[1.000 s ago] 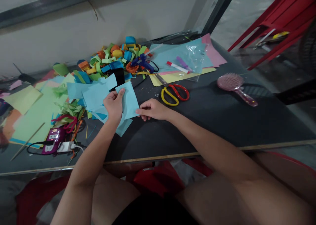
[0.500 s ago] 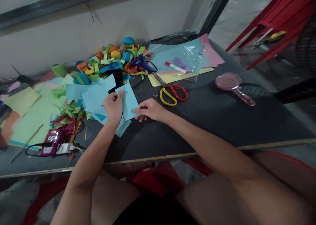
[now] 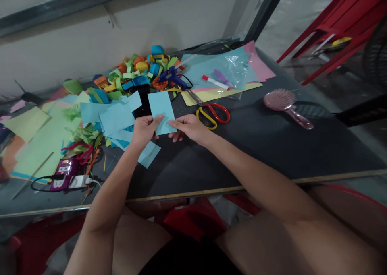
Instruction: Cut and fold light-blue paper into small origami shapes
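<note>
A light blue piece of paper [image 3: 162, 106], roughly rectangular, is held up between both hands above the dark table. My left hand [image 3: 145, 131] pinches its lower left side, thumb lying on the face. At the lower right corner my right hand [image 3: 189, 127] grips it between thumb and fingers. Several more light blue paper pieces [image 3: 116, 118] lie in a loose pile to the left, and one blue piece [image 3: 149, 154] rests below my left hand. Scissors [image 3: 213, 113] with one yellow and one red handle lie just beyond my right hand.
Behind the hands are a heap of colourful folded paper pieces [image 3: 142, 67] and a blue glue gun [image 3: 173, 78]. A marker [image 3: 216, 82] lies on plastic-covered sheets. A pink hairbrush [image 3: 284, 106] is at right. Left are green sheets [image 3: 45, 138] and a purple corded device [image 3: 65, 172].
The held paper has turned more upright and shifted slightly right. My left hand has slid from its upper left edge to the lower left; my right hand has moved slightly up.
</note>
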The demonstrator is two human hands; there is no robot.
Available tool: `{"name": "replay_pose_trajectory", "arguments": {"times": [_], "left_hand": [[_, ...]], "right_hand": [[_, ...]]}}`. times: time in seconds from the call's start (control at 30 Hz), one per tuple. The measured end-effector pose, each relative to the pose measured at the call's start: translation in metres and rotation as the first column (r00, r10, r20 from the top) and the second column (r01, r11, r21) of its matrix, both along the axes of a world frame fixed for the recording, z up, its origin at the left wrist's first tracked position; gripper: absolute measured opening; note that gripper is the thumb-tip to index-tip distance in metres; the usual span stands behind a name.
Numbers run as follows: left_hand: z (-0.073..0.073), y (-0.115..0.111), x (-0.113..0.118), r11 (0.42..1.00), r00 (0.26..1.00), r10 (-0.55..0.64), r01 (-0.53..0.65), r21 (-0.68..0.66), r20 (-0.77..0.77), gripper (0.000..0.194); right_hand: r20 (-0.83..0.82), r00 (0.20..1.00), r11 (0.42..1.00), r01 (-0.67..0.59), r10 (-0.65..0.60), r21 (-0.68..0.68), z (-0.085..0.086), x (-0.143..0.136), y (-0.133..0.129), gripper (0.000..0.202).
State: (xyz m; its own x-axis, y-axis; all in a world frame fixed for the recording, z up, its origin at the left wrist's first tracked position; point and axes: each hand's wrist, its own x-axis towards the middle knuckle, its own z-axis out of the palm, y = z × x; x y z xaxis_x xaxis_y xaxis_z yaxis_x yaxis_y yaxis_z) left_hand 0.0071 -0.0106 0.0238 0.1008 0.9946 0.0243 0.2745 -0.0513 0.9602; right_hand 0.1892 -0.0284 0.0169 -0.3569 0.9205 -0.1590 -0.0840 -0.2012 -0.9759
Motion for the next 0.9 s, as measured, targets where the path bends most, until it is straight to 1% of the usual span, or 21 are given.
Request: {"name": "replay_pose_trajectory", "arguments": {"times": [0.13,0.27,0.43,0.53,0.63,0.7,0.73,0.8,0.83,0.87,0.9], "left_hand": [[-0.005,0.002,-0.001,0.999,1.000,-0.010,0.010,0.034,0.007,0.056],[-0.004,0.002,-0.001,0.998,1.000,-0.004,0.004,0.065,-0.002,0.058],[-0.004,0.003,-0.002,0.993,1.000,-0.004,0.008,0.120,-0.031,0.057],[-0.008,0.003,-0.001,0.987,0.999,0.027,-0.022,0.156,-0.027,0.057],[-0.012,0.002,0.003,0.986,0.998,0.060,-0.064,0.153,0.031,0.056],[-0.012,0.002,0.005,0.989,0.992,0.070,-0.082,0.120,0.103,0.057],[-0.011,0.002,0.006,0.993,0.988,0.066,-0.079,0.091,0.141,0.057],[-0.009,0.002,0.006,0.998,0.977,0.039,-0.047,0.034,0.209,0.056],[-0.008,0.002,0.006,1.000,0.973,0.012,-0.015,0.015,0.230,0.054],[-0.008,0.001,0.006,1.000,0.971,-0.021,0.021,0.003,0.240,0.052],[-0.007,0.001,0.005,0.999,0.969,-0.052,0.054,-0.001,0.240,0.050]], "right_hand": [[0.026,1.000,1.000,0.000,0.000,0.018,-0.001,0.001,0.000,0.045],[0.045,0.999,0.999,-0.001,-0.001,0.045,-0.004,0.002,0.001,0.049],[0.133,0.990,0.990,0.017,-0.036,0.139,-0.009,0.002,0.002,0.053],[0.148,0.988,0.986,0.016,-0.041,0.166,-0.011,0.002,0.003,0.057],[0.137,0.990,0.980,-0.005,-0.022,0.199,-0.010,0.002,0.003,0.059],[0.084,0.994,0.967,0.050,-0.073,0.249,-0.010,0.003,0.002,0.059],[0.055,0.990,0.951,0.111,-0.133,0.289,-0.010,0.004,0.003,0.057],[0.018,0.965,0.902,0.240,-0.263,0.358,-0.010,0.006,0.005,0.044],[0.004,0.952,0.888,0.284,-0.306,0.362,-0.010,0.007,0.007,0.037],[-0.009,0.949,0.893,0.301,-0.316,0.334,-0.010,0.009,0.009,0.034],[-0.029,0.955,0.916,0.293,-0.296,0.276,-0.010,0.010,0.011,0.036]]}}
